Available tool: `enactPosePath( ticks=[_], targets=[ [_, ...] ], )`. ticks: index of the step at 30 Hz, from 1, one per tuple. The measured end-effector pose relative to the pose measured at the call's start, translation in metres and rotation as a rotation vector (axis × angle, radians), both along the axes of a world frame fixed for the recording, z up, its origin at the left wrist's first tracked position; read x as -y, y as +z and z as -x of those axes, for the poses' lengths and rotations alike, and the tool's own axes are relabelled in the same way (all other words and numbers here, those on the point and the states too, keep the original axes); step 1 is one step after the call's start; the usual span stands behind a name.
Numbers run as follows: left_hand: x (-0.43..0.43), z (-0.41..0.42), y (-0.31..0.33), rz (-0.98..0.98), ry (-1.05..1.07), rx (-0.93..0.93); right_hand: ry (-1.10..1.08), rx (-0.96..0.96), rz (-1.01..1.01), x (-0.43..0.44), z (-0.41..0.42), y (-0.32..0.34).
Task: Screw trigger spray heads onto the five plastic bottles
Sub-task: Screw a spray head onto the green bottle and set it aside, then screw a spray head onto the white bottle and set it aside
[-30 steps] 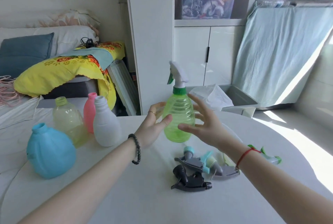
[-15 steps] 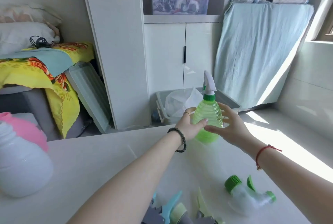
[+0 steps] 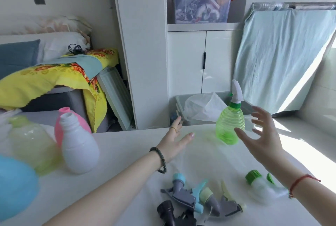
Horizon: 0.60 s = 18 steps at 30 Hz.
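A green bottle [image 3: 230, 126] with a white and green spray head screwed on stands near the far edge of the white table [image 3: 127, 153]. My right hand [image 3: 261, 135] hovers just right of it, fingers spread, not touching. My left hand [image 3: 175, 139] is open to its left, well apart. At the left stand a white bottle [image 3: 78, 150], a pink bottle [image 3: 72, 124], a pale yellow bottle [image 3: 31, 144] and a blue bottle [image 3: 14, 187], all without heads. Loose spray heads lie at the front: grey and blue [image 3: 185, 194], grey and yellow [image 3: 218, 203], black [image 3: 169, 213], white and green [image 3: 261, 185].
Behind the table are a white cabinet [image 3: 187, 62], a grey bin [image 3: 174, 109] with a plastic bag, and a pale blue cloth [image 3: 280, 56]. A yellow flowered blanket [image 3: 45, 80] covers furniture at the left. Sunlight falls on the table's right side.
Both hands have let go of the green bottle, which now stands alone by the far edge. My left hand has drawn back to the left. The view has swung back toward the left.
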<state>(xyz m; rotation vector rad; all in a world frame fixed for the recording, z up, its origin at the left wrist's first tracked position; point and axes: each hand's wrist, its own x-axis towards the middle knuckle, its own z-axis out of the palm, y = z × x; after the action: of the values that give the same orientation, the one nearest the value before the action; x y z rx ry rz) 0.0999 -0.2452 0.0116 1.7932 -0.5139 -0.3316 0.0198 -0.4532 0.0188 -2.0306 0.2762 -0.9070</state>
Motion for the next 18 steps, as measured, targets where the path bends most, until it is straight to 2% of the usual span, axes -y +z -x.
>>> enactPosePath(
  ticks=[2, 6, 12, 18],
  targets=[
    [-0.044, 0.014, 0.003, -0.012, 0.061, 0.025, 0.075, 0.033, 0.038, -0.033, 0.011, 0.007],
    [-0.124, 0.038, 0.007, -0.020, 0.213, 0.097, 0.261, -0.019, 0.089, -0.102, 0.014, 0.019],
    [-0.201, 0.056, 0.022, 0.034, 0.497, 0.280, 0.554, -0.223, 0.086, -0.206, -0.004, 0.018],
    [-0.225, 0.037, 0.023, 0.048, 0.612, 0.213, 0.705, -0.372, 0.034, -0.285, -0.032, 0.005]
  ],
)
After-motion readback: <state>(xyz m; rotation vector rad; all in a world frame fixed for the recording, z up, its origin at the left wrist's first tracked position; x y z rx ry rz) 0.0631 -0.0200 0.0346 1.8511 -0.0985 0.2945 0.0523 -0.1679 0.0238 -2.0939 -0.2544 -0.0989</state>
